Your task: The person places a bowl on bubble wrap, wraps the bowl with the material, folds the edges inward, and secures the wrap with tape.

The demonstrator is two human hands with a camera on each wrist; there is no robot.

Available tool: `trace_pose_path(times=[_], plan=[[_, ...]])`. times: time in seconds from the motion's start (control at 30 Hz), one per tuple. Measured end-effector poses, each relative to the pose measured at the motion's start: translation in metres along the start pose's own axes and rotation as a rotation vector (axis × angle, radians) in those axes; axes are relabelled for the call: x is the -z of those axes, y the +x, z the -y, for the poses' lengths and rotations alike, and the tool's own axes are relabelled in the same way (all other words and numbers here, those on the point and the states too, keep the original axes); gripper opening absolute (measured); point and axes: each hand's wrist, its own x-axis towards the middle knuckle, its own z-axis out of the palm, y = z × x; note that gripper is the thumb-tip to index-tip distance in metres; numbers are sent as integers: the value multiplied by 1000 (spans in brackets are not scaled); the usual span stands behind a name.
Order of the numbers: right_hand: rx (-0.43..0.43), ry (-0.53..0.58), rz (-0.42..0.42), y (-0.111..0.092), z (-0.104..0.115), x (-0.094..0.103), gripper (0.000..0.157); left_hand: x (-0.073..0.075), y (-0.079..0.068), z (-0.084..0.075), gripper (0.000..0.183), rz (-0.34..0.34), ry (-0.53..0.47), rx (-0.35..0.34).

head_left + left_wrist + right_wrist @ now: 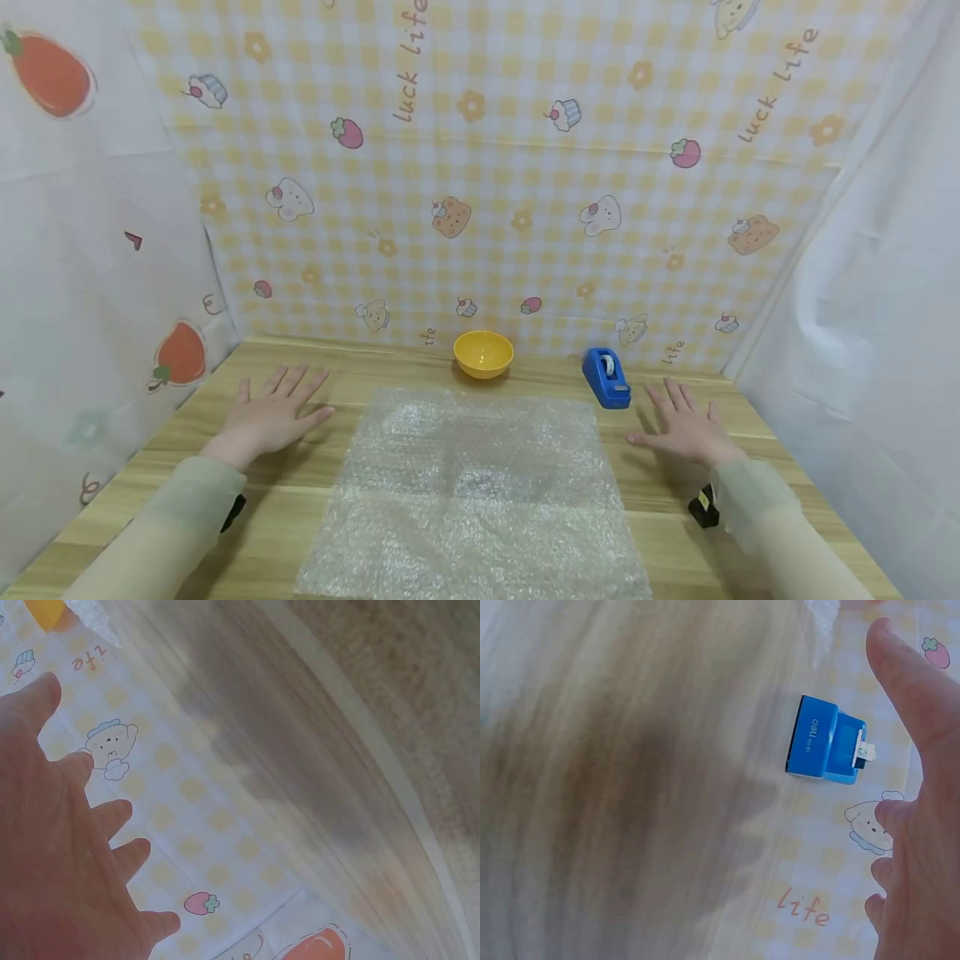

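Note:
My left hand [272, 418] is spread palm down over the left side of the table, fingers straight and holding nothing. On the opposite side my right hand [686, 429] is spread the same way, just right of a blue tape dispenser [606, 379]. Between the hands a sheet of bubble wrap [480, 500] lies flat on the wooden table. Behind its far edge sits a yellow bowl [483, 355], upright with its inside showing. In the right wrist view the tape dispenser [821, 742] appears beyond the thumb.
A yellow checked cloth [487, 183] with printed animals hangs behind the table [285, 533]. White cloths hang on the left [90, 275] and right [877, 333]. Dark wrist devices show at the left [233, 512] and right [703, 507] cuffs.

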Motion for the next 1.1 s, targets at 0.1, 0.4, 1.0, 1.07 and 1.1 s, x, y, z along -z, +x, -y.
trace_pose_path(times=[0.1,0.4,1.0,1.07,1.1], plan=[[-4,0,-12,0,0,1,105,1,1,-1,79,-1,0,-1],[53,56,-37,-2,8,5,98,-1,3,-3,79,-12,-12,-6],[220,406,258,6,58,1,73,1,9,-15,80,-28,-5,-36],[216,419,272,6,61,-2,74,3,10,-17,80,-29,-12,-42],[214,421,275,6,63,-4,75,3,11,-19,80,-29,-16,-45]])
